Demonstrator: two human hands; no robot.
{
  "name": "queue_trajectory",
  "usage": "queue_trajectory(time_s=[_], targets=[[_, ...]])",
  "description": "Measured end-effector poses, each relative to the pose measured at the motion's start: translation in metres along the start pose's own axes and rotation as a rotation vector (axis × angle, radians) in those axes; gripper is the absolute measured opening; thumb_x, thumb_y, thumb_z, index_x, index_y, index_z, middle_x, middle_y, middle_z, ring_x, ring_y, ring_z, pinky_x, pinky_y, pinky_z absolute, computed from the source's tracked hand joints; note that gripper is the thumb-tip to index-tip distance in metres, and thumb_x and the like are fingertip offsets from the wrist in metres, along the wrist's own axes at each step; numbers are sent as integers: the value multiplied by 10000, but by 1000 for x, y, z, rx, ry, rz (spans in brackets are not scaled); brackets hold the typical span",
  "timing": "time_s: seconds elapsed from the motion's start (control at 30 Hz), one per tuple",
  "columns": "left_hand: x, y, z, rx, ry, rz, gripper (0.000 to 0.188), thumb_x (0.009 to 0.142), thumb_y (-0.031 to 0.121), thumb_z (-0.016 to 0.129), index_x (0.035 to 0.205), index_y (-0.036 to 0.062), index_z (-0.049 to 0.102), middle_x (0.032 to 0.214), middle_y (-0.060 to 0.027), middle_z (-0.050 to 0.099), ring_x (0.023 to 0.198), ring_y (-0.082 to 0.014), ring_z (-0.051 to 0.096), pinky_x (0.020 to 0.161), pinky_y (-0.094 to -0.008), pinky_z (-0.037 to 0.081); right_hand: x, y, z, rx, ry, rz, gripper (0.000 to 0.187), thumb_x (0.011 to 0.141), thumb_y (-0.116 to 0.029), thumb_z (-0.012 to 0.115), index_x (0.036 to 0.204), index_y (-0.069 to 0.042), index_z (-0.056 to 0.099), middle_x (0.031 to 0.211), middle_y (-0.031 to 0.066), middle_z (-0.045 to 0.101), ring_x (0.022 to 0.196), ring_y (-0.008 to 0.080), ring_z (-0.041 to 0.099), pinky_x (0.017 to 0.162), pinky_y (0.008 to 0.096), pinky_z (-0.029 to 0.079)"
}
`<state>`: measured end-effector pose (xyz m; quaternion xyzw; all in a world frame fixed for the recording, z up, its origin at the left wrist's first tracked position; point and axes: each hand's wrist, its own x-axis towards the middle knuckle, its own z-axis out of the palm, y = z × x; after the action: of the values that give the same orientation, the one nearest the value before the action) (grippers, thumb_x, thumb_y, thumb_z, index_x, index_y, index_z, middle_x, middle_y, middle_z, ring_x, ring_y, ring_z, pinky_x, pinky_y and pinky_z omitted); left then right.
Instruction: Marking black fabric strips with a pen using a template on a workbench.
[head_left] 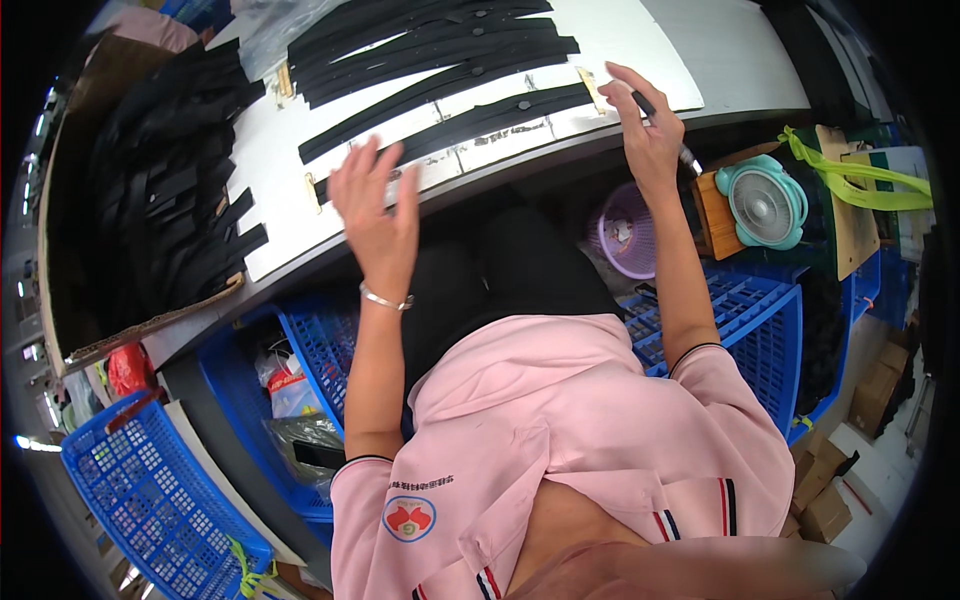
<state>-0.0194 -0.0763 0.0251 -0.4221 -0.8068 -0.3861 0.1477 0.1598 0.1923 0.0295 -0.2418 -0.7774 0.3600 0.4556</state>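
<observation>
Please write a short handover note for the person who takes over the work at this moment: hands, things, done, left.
Left hand: open, fingers spread, over the near end of the long black strap on the white table.
Right hand: holds a pen-like tool at the strap's other end, by a brass-coloured clip.
Done: more straps lie in a row beyond.
Left: a loose pile of black pieces at the left.

Hands over black straps on a white bench

The left hand (378, 205) hovered open above a long black rubber strap (450, 128); the right hand (648, 125) held a dark slim pen (662, 128) on the white bench (700, 50).
</observation>
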Motion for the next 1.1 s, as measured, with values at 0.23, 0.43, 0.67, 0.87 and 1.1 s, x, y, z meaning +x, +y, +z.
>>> queue_trajectory(time_s=[0.23,0.43,0.67,0.87,1.1], targets=[[45,55,88,-256,-51,137,192,846,154,778,1014,63,761,1108,-66,719,1071,-284,620,1003,-445,417,27,-3,36,233,-171,115,125,975,-133,708,999,-14,738,753,-24,672,663,17,543,585,203,429],[48,62,118,-202,-73,95,154,840,139,788,979,75,776,1035,-42,732,1017,-258,630,930,-395,436,24,23,50,159,-313,178,170,981,-184,709,951,-17,708,651,-13,618,579,10,459,510,228,374],[51,67,121,-157,-57,63,120,826,112,777,941,81,760,1014,-33,719,1000,-256,626,924,-390,429,23,18,52,92,-302,82,200,973,-158,704,922,35,708,776,13,680,574,69,510,528,258,410],[50,67,121,-151,-51,65,124,819,102,773,940,87,757,1022,-27,710,1008,-258,621,930,-389,425,22,27,54,32,-288,-20,174,957,-156,716,901,8,721,749,42,677,516,111,510,503,277,408],[49,67,122,-153,-49,54,126,808,98,779,932,92,757,1026,-22,710,1013,-258,620,932,-390,424,20,21,54,171,-235,135,178,946,-136,720,853,16,706,694,27,662,532,71,498,494,273,389]])
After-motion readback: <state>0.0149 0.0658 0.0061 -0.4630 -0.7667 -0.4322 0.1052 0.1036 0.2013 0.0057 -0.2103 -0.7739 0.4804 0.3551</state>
